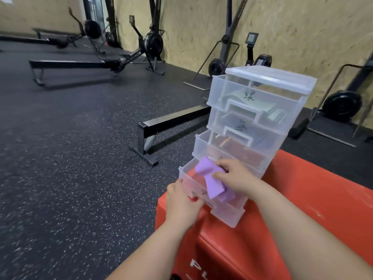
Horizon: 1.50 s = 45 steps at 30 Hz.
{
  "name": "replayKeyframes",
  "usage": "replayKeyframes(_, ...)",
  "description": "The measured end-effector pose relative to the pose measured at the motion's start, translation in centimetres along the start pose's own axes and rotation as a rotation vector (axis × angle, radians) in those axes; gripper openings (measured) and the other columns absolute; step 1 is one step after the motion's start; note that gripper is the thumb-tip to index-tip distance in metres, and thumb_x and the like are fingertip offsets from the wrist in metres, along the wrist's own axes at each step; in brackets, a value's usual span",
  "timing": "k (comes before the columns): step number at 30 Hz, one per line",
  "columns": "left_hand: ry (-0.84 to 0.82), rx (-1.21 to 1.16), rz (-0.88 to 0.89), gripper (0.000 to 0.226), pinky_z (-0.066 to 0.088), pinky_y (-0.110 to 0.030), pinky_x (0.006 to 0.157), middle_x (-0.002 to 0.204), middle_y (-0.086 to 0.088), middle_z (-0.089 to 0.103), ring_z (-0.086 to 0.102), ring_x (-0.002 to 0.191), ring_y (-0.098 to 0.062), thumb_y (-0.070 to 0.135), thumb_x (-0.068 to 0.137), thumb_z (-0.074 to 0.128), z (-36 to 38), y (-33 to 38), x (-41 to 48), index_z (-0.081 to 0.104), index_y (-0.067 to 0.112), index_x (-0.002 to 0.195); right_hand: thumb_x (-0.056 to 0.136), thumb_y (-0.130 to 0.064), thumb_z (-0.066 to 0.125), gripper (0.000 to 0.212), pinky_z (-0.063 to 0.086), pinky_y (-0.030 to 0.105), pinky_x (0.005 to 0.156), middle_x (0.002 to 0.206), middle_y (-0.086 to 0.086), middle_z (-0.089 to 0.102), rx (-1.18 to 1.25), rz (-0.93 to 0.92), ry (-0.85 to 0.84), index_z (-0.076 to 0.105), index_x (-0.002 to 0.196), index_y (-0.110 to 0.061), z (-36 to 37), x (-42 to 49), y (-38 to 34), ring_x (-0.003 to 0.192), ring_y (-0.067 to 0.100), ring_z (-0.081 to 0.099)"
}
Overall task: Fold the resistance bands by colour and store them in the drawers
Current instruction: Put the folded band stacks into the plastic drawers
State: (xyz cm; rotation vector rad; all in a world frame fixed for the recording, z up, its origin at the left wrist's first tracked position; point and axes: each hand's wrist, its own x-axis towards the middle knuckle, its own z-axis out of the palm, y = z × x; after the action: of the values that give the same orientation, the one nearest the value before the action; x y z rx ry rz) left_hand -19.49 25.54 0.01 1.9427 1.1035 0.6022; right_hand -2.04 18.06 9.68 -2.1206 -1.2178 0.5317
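Note:
A clear plastic drawer unit (268, 81) stands on a red padded box (302, 199). Its bottom drawer (226, 216) is pulled out. My left hand (181, 201) grips that drawer's front edge. My right hand (234, 176) holds a folded purple resistance band (212, 180) over the drawer's opening, one end hanging down inside. The top drawer (232, 91) holds pale green bands, the second (224, 122) dark ones, the third (214, 146) red ones. The top two drawers carry handwritten labels.
The red box's front left edge lies just below the drawer, with dark speckled rubber floor (70, 158) beyond. A black rowing machine rail (171, 122) runs behind the drawers. More rowing machines (149, 43) stand along the wooden wall.

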Motion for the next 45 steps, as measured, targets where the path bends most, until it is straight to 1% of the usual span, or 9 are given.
replayKeyframes(7,-0.011,-0.035,0.003,0.119,0.033,-0.039,0.121,0.150,-0.006,0.034,0.032,0.145,-0.030,0.045,0.065,0.087,2.5,1.4,-0.3,0.019,0.015,0.159,0.084,-0.013,0.067,0.005,0.050,0.037,0.071,0.083,0.013,0.069,-0.207,0.054,0.006,0.071,0.086,-0.014,-1.3,3.0,3.5,0.072,0.019,0.057)
replayKeyframes(9,-0.005,-0.038,0.013,0.125,0.030,-0.038,0.121,0.158,-0.005,0.027,0.028,0.150,-0.030,0.046,0.067,0.087,2.9,1.6,-0.5,0.012,0.016,0.163,0.081,-0.017,0.066,0.004,0.050,0.037,0.068,0.070,0.005,0.059,-0.282,0.045,-0.040,0.065,0.078,-0.019,-0.6,3.9,3.4,0.067,0.019,0.051)
replayKeyframes(13,-0.007,-0.033,0.011,0.136,0.022,-0.036,0.127,0.171,-0.005,0.015,0.016,0.158,-0.026,0.051,0.071,0.087,3.3,1.2,-0.4,-0.001,0.013,0.167,0.086,-0.023,0.070,0.012,0.046,0.031,0.071,0.078,-0.003,0.062,-0.321,0.064,-0.216,0.068,0.094,-0.014,1.6,5.1,3.2,0.078,0.018,0.059)
replayKeyframes(18,0.020,-0.025,0.001,0.124,0.034,-0.040,0.121,0.158,-0.006,0.032,0.031,0.149,-0.027,0.057,0.064,0.085,3.4,1.0,-0.4,0.020,0.013,0.160,0.093,-0.032,0.072,0.054,0.049,0.034,0.103,0.140,0.002,0.062,-0.571,0.163,-0.279,0.057,0.144,-0.022,4.1,4.8,5.8,0.125,0.027,0.060)
replayKeyframes(21,0.014,-0.001,0.012,0.108,0.041,-0.043,0.113,0.147,-0.003,0.037,0.039,0.141,-0.028,0.060,0.059,0.083,3.7,1.0,-0.1,0.038,0.015,0.145,0.088,-0.032,0.074,0.047,0.052,0.037,0.099,0.130,-0.003,0.063,-0.618,0.127,-0.196,0.061,0.133,-0.031,3.7,4.6,6.3,0.119,0.024,0.063)
replayKeyframes(26,0.008,0.006,0.027,0.128,0.030,-0.038,0.124,0.163,-0.005,0.021,0.025,0.154,-0.027,0.055,0.068,0.090,4.0,1.1,-0.2,0.015,0.013,0.163,0.097,-0.024,0.066,0.038,0.052,0.029,0.101,0.130,-0.010,0.071,-0.524,0.099,-0.166,0.065,0.134,-0.031,1.8,3.9,6.5,0.116,0.015,0.066)
replayKeyframes(34,-0.009,0.037,0.030,0.130,0.028,-0.036,0.123,0.164,-0.007,0.020,0.024,0.154,-0.028,0.054,0.070,0.091,4.3,1.3,0.0,0.013,0.011,0.164,0.092,-0.018,0.070,0.031,0.056,0.030,0.097,0.112,-0.011,0.076,-0.424,-0.024,-0.186,0.077,0.118,-0.033,-0.3,1.1,6.1,0.103,0.004,0.070)
replayKeyframes(38,-0.023,0.056,0.038,0.131,0.027,-0.037,0.123,0.164,-0.009,0.021,0.024,0.154,-0.029,0.056,0.071,0.090,4.8,2.0,0.6,0.012,0.009,0.165,0.095,-0.017,0.062,0.027,0.051,0.014,0.065,0.088,-0.014,0.072,-0.398,-0.030,0.024,0.075,0.107,-0.036,-0.7,-1.6,5.2,0.068,-0.004,0.067)
replayKeyframes(45,-0.017,0.038,0.067,0.118,0.041,-0.046,0.115,0.155,-0.009,0.029,0.038,0.143,-0.036,0.052,0.067,0.093,7.1,3.7,3.1,0.027,0.011,0.156,0.084,-0.013,0.076,0.023,0.052,0.033,0.081,0.099,-0.011,0.067,-0.382,-0.126,0.628,0.074,0.102,-0.026,0.4,-6.6,8.7,0.093,0.018,0.060)
